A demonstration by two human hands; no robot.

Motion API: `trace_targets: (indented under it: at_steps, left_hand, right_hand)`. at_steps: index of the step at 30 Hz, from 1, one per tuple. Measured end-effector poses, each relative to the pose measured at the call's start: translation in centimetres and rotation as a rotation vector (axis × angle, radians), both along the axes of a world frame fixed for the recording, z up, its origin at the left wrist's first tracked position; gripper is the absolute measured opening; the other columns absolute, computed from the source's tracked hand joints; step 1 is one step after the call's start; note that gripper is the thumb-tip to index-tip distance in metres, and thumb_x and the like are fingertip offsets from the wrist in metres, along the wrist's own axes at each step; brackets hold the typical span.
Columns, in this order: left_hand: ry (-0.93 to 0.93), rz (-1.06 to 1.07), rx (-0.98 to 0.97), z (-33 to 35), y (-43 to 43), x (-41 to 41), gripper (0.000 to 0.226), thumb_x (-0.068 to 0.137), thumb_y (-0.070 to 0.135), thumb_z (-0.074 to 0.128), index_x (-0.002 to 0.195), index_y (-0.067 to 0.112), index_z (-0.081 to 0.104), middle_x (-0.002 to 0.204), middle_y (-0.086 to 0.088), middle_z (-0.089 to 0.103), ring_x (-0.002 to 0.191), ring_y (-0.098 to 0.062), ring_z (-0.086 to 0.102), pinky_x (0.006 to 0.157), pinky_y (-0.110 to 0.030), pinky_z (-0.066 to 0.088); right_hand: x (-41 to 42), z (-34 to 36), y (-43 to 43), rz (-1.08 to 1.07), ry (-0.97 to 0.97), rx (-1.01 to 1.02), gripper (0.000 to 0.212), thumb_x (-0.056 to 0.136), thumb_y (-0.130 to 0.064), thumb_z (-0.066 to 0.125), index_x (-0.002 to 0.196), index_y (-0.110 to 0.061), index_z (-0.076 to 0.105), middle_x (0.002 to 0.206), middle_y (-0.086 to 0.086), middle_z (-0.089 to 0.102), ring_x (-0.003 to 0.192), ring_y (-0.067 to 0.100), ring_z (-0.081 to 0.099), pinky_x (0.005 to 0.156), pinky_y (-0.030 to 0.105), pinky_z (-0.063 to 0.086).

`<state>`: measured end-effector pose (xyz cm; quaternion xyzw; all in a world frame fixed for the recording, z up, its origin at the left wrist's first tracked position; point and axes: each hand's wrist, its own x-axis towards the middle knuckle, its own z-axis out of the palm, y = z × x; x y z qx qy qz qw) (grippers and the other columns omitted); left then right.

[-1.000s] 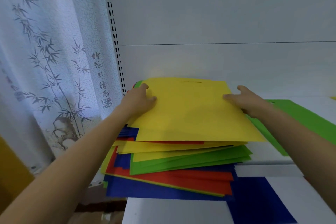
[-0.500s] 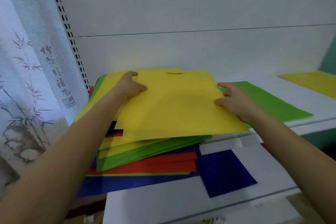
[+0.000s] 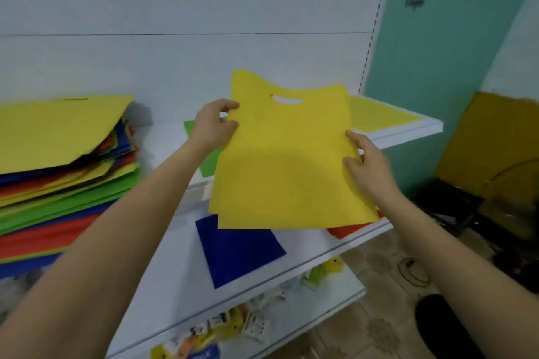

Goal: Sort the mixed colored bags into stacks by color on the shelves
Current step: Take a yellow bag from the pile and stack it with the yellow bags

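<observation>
yellow bag [image 3: 285, 160] pinched between left hand [image 3: 214, 122], right hand [image 3: 366, 166]

Lifted yellow bag [image 3: 285, 160] with cut-out handle, which we hold tilted mid-scene, mixed-colour stack [image 3: 58, 172] far left, green bag [image 3: 207, 166] behind it, flat yellow bag [image 3: 382, 116] far right, blue bag [image 3: 237, 253] near, red bag [image 3: 347, 232] beneath.

Both hands have lifted the yellow bag [image 3: 287, 160] off the mixed stack [image 3: 64, 166], rightward.

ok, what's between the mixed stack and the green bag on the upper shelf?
Bare white shelf only, head view: nothing lies between the mixed stack and the green bag.
</observation>
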<state>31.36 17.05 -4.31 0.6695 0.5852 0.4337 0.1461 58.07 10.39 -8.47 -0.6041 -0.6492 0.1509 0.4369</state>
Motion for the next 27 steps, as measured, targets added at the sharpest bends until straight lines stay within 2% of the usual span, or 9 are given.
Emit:
trace_targets:
  at_steps: [3, 7, 12, 14, 15, 17, 19, 21, 27]
  left_hand:
    - [-0.031, -0.043, 0.047, -2.2, 0.8, 7.4, 0.037, 0.083, 0.001, 0.060, 0.120, 0.006, 0.059, 0.123, -0.014, 0.058, 0.100, -0.022, 0.056, 0.077, -0.018, 0.038]
    - [-0.103, -0.068, 0.084, -4.0, 2.0, 15.0, 0.029, 0.084, 0.005, 0.061, 0.113, 0.007, 0.062, 0.116, -0.014, 0.060, 0.063, -0.002, 0.045, 0.065, -0.017, 0.032]
    - [-0.116, -0.040, 0.110, -3.9, 6.1, 21.4, 0.025, 0.088, 0.015, 0.060, 0.111, 0.009, 0.064, 0.114, -0.011, 0.062, 0.059, 0.000, 0.044, 0.071, -0.021, 0.038]
    - [-0.067, -0.044, 0.107, -3.4, 8.5, 23.2, 0.028, 0.088, 0.017, 0.060, 0.115, 0.009, 0.062, 0.117, -0.010, 0.061, 0.062, -0.003, 0.049, 0.073, -0.019, 0.038]
    - [-0.040, -0.052, 0.097, -3.2, 9.7, 24.0, 0.031, 0.088, 0.017, 0.059, 0.118, 0.009, 0.060, 0.120, -0.010, 0.060, 0.068, -0.009, 0.055, 0.076, -0.020, 0.039]
    - [0.005, -0.065, 0.064, -2.8, 12.4, 25.6, 0.037, 0.088, 0.014, 0.057, 0.124, 0.009, 0.056, 0.127, -0.011, 0.055, 0.089, -0.023, 0.060, 0.085, -0.026, 0.041]
    - [0.038, -0.054, 0.038, -2.7, 15.1, 27.1, 0.040, 0.088, 0.012, 0.056, 0.128, 0.009, 0.053, 0.130, -0.012, 0.052, 0.099, -0.028, 0.058, 0.089, -0.027, 0.040]
    - [0.064, -0.046, 0.016, -2.8, 17.5, 28.5, 0.042, 0.088, 0.011, 0.055, 0.130, 0.009, 0.051, 0.132, -0.014, 0.049, 0.103, -0.030, 0.057, 0.090, -0.027, 0.039]
    - [0.079, 0.031, -0.028, -3.3, 24.0, 31.1, 0.046, 0.090, 0.011, 0.054, 0.135, 0.007, 0.045, 0.138, -0.016, 0.043, 0.115, -0.032, 0.052, 0.095, -0.029, 0.037]
  right_hand:
    - [7.1, -1.0, -0.8, -0.057, -0.035, 0.026, 0.049, 0.093, -0.006, 0.049, 0.139, -0.017, 0.037, 0.145, 0.003, 0.040, 0.130, 0.022, 0.040, 0.102, 0.027, 0.032]
    - [14.3, -1.5, -0.3, -0.122, -0.047, 0.033, 0.045, 0.094, -0.008, 0.049, 0.137, -0.014, 0.040, 0.143, 0.005, 0.042, 0.129, 0.025, 0.041, 0.103, 0.033, 0.033]
    - [20.3, -1.6, 4.2, -0.173, -0.011, 0.027, 0.035, 0.093, -0.009, 0.051, 0.128, -0.011, 0.051, 0.135, 0.006, 0.051, 0.124, 0.023, 0.046, 0.099, 0.031, 0.036]
    - [22.1, -1.5, 6.8, -0.177, 0.001, 0.012, 0.035, 0.093, -0.011, 0.051, 0.128, -0.012, 0.051, 0.134, 0.007, 0.051, 0.112, 0.019, 0.052, 0.096, 0.033, 0.038]
    - [23.0, -1.4, 8.3, -0.166, 0.000, 0.000, 0.037, 0.093, -0.011, 0.050, 0.130, -0.012, 0.049, 0.136, 0.007, 0.049, 0.098, 0.013, 0.055, 0.092, 0.034, 0.039]
    - [24.8, -1.1, 11.2, -0.136, 0.006, -0.040, 0.041, 0.093, -0.010, 0.049, 0.134, -0.012, 0.045, 0.139, 0.008, 0.045, 0.082, 0.006, 0.050, 0.085, 0.034, 0.042]
    - [26.4, -0.6, 14.0, -0.122, 0.021, -0.094, 0.046, 0.092, -0.009, 0.049, 0.138, -0.013, 0.041, 0.143, 0.010, 0.040, 0.107, 0.020, 0.052, 0.094, 0.037, 0.043]
    - [27.9, -0.3, 16.7, -0.109, 0.013, -0.120, 0.050, 0.091, -0.007, 0.048, 0.139, -0.015, 0.038, 0.145, 0.009, 0.036, 0.127, 0.028, 0.041, 0.103, 0.041, 0.038]
    - [31.2, -0.2, 25.0, -0.017, 0.004, -0.135, 0.054, 0.090, -0.002, 0.045, 0.141, -0.015, 0.034, 0.145, 0.007, 0.037, 0.123, 0.026, 0.045, 0.091, 0.031, 0.040]
